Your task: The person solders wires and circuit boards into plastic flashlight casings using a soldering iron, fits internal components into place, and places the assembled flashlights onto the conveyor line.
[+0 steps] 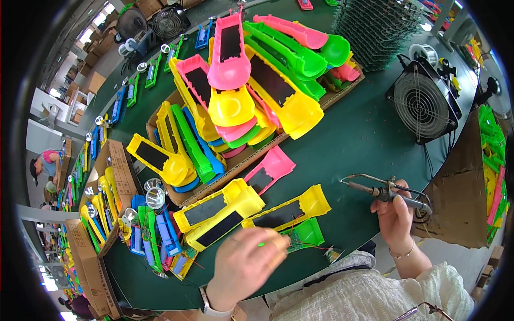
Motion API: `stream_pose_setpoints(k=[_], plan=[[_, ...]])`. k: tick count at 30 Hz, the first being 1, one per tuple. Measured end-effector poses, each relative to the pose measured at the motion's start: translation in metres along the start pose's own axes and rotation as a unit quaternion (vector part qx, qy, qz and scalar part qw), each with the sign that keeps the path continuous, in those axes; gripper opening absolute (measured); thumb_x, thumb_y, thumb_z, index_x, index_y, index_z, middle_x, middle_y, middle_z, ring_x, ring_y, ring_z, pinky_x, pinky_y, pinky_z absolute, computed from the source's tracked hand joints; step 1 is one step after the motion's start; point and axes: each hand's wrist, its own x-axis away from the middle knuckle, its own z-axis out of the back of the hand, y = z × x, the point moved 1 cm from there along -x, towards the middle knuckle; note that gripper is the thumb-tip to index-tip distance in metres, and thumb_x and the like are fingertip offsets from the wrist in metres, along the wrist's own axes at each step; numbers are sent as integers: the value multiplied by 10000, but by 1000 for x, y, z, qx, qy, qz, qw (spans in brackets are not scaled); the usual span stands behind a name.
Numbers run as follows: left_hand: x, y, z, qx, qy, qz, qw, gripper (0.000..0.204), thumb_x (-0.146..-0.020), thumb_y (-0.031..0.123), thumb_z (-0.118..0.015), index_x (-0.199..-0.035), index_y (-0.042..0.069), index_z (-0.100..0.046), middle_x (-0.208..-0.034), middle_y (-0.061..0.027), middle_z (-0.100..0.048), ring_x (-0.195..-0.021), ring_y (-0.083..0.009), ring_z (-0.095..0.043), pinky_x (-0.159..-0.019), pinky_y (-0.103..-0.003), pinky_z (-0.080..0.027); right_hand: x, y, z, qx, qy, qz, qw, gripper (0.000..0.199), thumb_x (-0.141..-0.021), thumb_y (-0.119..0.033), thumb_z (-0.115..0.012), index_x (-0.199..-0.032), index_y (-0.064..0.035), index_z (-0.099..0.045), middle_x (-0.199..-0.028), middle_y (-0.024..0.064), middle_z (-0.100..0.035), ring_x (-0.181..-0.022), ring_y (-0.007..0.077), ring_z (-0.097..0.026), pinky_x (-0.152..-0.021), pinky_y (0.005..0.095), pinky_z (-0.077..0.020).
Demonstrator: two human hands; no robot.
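– noticed the surface first?
– yes, saw a dark green table [348, 140], then a cardboard box [238, 169] heaped with bright plastic casings [232, 107] around eleven and twelve o'clock, plus a black fan [420, 104] toward two.
– found the hands where?
– found both well apart: spotted the right hand [395, 211] near four, closed around a soldering iron [381, 192] aimed toward nine, well away from the board.
– checked the left hand [249, 265]?
– found it at six, fingertips bunched beside a green circuit board [293, 243] at five; couldn't tell whether clamped on anything.
– saw more nearby?
– spotted a green casing [311, 230] just past the board toward two, a yellow casing [286, 213] toward twelve.
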Motion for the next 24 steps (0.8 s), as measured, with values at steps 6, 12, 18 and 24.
stream_pose_setpoints(k=[6,12,18,24], plan=[[-27,-8,-9,-193,-127,40,972,330,-646,141,-703,-940,80,-566,-876,-53,-565,-819,-230,-514,-709,-312,-447,1,5,5,-48,-3,31,998,239,-864,-193,-548,-1013,-72,-404,-817,56,-559,-733,117,-542,-714,338,-462],[-23,-10,2,-152,-135,25,979,287,-621,81,-691,-828,71,-491,-847,-74,-533,-792,-253,-534,-667,-329,-458,-4,8,6,-60,-19,50,997,226,-861,-190,-553,-1000,-76,-416,-857,57,-559,-767,118,-528,-720,333,-455],[24,14,3,-228,-92,39,969,711,-668,308,-715,-1247,33,-406,-954,-93,-485,-867,-256,-507,-723,-362,-445,-8,10,3,-47,17,47,998,235,-846,-197,-578,-984,-85,-424,-822,27,-505,-735,108,-497,-697,304,-438],[55,14,-16,-172,-65,76,980,686,-732,251,-670,-1287,-1,-356,-909,-96,-501,-846,-251,-503,-749,-351,-438,-5,18,12,-25,22,47,998,199,-874,-193,-544,-1007,-111,-420,-852,-14,-474,-704,76,-442,-661,260,-388]])
